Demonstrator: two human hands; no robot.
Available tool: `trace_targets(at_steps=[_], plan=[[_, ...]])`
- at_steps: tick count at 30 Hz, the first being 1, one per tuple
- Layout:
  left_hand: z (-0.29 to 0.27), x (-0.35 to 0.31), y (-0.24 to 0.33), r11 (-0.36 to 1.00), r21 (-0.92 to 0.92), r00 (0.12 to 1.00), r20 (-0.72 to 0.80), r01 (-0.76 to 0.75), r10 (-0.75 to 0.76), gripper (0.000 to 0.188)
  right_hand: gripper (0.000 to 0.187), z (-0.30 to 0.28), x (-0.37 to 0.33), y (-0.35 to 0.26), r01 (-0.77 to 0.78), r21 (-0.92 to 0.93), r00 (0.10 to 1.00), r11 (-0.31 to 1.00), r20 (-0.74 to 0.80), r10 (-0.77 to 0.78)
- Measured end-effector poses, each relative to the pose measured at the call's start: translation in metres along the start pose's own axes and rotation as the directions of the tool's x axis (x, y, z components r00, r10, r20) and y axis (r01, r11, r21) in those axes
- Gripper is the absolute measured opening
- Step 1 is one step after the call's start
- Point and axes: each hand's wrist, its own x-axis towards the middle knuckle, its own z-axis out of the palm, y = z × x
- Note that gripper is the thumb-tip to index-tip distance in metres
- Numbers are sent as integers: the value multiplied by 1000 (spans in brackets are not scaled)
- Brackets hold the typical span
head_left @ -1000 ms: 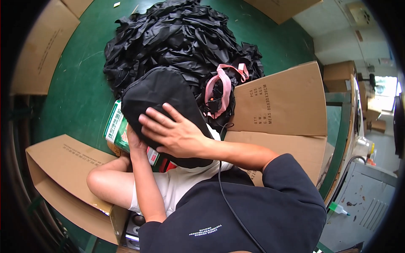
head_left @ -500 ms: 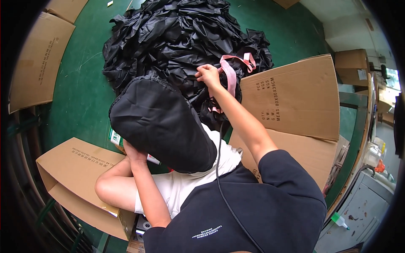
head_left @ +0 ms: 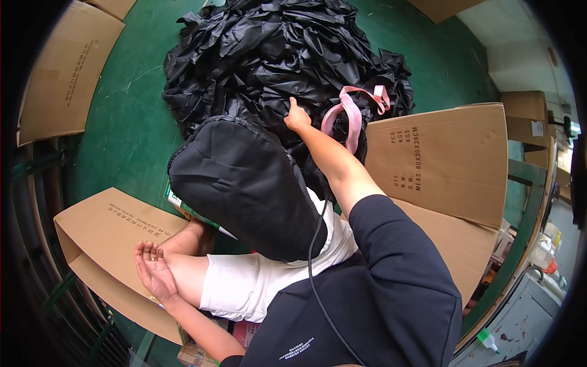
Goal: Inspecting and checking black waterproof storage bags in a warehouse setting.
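Note:
My left hand (head_left: 156, 272) is raised beside my bare knee, palm up and fingers loosely bent. A small gold-coloured spot shows at its fingers; I cannot make out what it is. My right hand (head_left: 297, 118) is at the near side of a big heap of crumpled black fabric (head_left: 269, 55). One digit points away from me and the other fingers are curled in, so whatever they pinch is hidden. Between my arms, a long rounded black fabric piece (head_left: 244, 183) with a seamed rim rests across my lap. Pink webbing straps (head_left: 351, 116) lie right of my right hand.
An open cardboard box (head_left: 440, 159) stands at the right, another box (head_left: 122, 244) at the lower left. More cardboard (head_left: 70, 73) is at the far left. A white and green packet (head_left: 173, 198) shows under the black piece. A dark cord (head_left: 312, 244) crosses my lap.
My left hand has come out from beside the black piece and moved left and nearer to me, palm turned up. My right hand has turned, its fingers now curled. The view has shifted slightly.

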Motion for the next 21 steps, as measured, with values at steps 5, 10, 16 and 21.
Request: trace_targets(at_steps=[5,10,16,21], plan=[[2,21,1,873,-456,964,261,175,-57,44,17,5,22,14,59,-223,979,973,-175,-100],[-1,30,-1,882,-422,969,210,210,-130,40,16,-20,8,-4,146,-139,971,979,-169,-169],[4,32,-2,856,-476,951,304,201,-55,37,21,-107,5,-4,417,492,904,764,-308,-296],[17,29,-2,874,-471,959,283,120,21,37,17,-210,-71,-49,574,773,795,270,-447,-409]])
